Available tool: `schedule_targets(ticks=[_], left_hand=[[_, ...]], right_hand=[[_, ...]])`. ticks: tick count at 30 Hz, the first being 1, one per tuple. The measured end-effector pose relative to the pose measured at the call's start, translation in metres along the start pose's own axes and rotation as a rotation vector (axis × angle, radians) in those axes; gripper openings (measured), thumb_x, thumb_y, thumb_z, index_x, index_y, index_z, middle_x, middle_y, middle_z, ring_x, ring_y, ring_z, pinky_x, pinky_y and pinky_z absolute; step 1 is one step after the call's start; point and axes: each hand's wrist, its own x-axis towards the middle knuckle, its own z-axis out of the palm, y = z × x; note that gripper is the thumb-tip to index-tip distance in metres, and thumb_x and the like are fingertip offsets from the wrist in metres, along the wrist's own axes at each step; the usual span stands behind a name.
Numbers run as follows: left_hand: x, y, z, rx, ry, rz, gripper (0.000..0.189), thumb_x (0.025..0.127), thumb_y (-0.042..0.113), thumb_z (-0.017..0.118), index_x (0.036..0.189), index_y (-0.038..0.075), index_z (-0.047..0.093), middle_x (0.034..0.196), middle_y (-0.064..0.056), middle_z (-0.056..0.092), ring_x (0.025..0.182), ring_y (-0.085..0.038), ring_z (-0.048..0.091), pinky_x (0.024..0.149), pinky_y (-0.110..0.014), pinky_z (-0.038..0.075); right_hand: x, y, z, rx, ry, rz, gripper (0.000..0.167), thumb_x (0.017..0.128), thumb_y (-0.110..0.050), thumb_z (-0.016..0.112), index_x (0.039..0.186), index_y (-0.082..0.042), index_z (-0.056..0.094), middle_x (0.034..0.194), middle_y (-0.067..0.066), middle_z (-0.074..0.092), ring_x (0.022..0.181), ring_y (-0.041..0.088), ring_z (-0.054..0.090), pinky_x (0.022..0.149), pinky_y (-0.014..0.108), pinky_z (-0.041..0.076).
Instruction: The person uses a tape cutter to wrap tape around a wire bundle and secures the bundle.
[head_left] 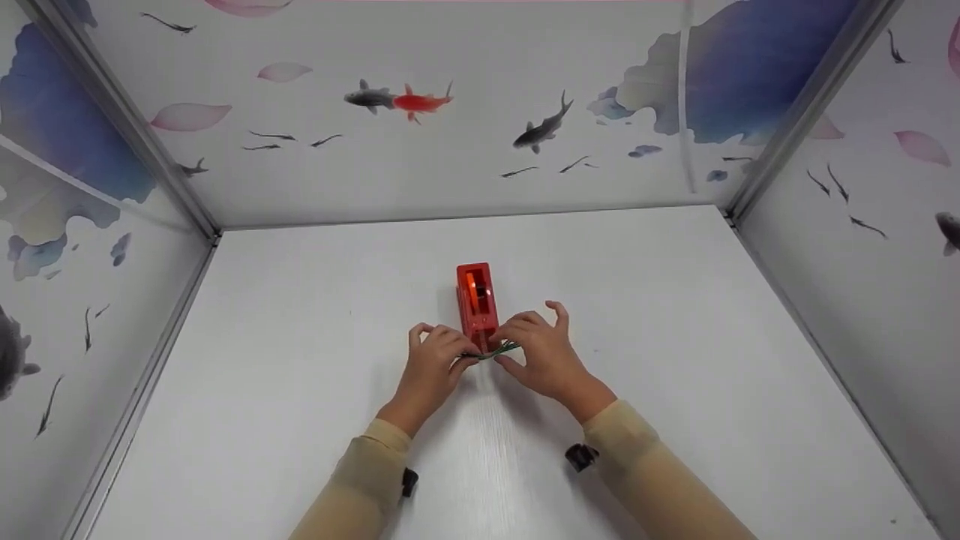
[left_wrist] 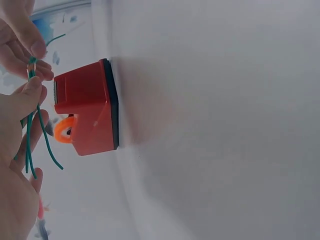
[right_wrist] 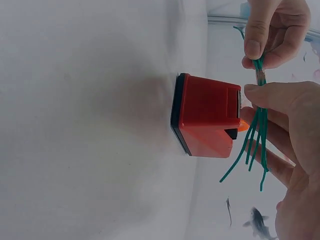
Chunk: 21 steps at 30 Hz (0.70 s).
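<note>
Both hands pinch a bundle of thin green wires (right_wrist: pixel 263 127) between thumbs and fingertips. My left hand (head_left: pixel 433 361) grips one end and my right hand (head_left: pixel 551 356) the other, close together. A short coppery, shiny band (right_wrist: pixel 260 76) wraps the bundle between the two hands in the right wrist view. Loose wire ends spread out past the right fingers there. Right behind the fingertips stands a red tape dispenser (right_wrist: pixel 210 102), its toothed cutter facing the hands. An orange tape roll (left_wrist: pixel 64 131) sits inside it.
The dispenser stands upright on a white table (head_left: pixel 300 315). White panels (head_left: pixel 465 165) printed with fish and petals enclose the back and both sides. A small black device (head_left: pixel 581 456) sits under the right wrist, another (head_left: pixel 409 481) under the left.
</note>
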Motion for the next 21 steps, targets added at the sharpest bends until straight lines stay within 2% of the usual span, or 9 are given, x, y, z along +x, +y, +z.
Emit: schedule_targets(ticks=[5, 11, 13, 18, 21], left_hand=[[-0.0015, -0.0028, -0.0003, 0.019, 0.060, 0.057, 0.013, 0.088, 0.020, 0.082, 0.100, 0.022, 0.079, 0.099, 0.007, 0.078, 0.101, -0.015, 0.064, 0.104, -0.051, 0.038], [0.0001, -0.0057, 0.0024, 0.050, 0.141, 0.112, 0.009, 0.085, 0.020, 0.084, 0.093, 0.021, 0.080, 0.094, 0.008, 0.078, 0.096, -0.014, 0.066, 0.100, -0.052, 0.039], [0.0005, -0.0058, 0.0026, 0.060, 0.161, 0.116, 0.009, 0.084, 0.020, 0.085, 0.092, 0.021, 0.081, 0.092, 0.008, 0.078, 0.094, -0.014, 0.066, 0.099, -0.052, 0.039], [0.0002, -0.0046, 0.0027, 0.072, 0.171, 0.100, 0.009, 0.081, 0.021, 0.087, 0.090, 0.020, 0.083, 0.089, 0.008, 0.078, 0.094, -0.015, 0.066, 0.100, -0.054, 0.039], [0.0003, -0.0037, 0.0020, 0.086, 0.169, 0.091, 0.011, 0.080, 0.021, 0.088, 0.090, 0.021, 0.084, 0.089, 0.008, 0.079, 0.094, -0.015, 0.065, 0.100, -0.054, 0.039]], right_hand=[[-0.0018, 0.0009, 0.0017, 0.004, -0.022, -0.031, 0.023, 0.093, -0.029, 0.077, 0.116, -0.028, 0.077, 0.108, -0.010, 0.078, 0.117, 0.016, 0.061, 0.117, 0.064, 0.013], [-0.0024, -0.0007, 0.0003, -0.007, -0.002, -0.071, 0.014, 0.096, -0.029, 0.075, 0.109, -0.028, 0.080, 0.100, -0.011, 0.078, 0.107, 0.014, 0.061, 0.115, 0.062, 0.017], [-0.0023, -0.0025, 0.0000, -0.024, -0.006, -0.067, 0.013, 0.097, -0.030, 0.074, 0.107, -0.027, 0.081, 0.098, -0.010, 0.078, 0.103, 0.014, 0.063, 0.115, 0.061, 0.021], [-0.0034, -0.0068, 0.0005, -0.081, -0.010, -0.056, 0.012, 0.095, -0.032, 0.076, 0.103, -0.027, 0.082, 0.093, -0.009, 0.079, 0.091, 0.013, 0.071, 0.106, 0.051, 0.043], [-0.0039, -0.0084, 0.0004, -0.089, 0.002, -0.069, 0.011, 0.094, -0.032, 0.077, 0.102, -0.026, 0.083, 0.092, -0.008, 0.079, 0.088, 0.012, 0.072, 0.101, 0.048, 0.048]])
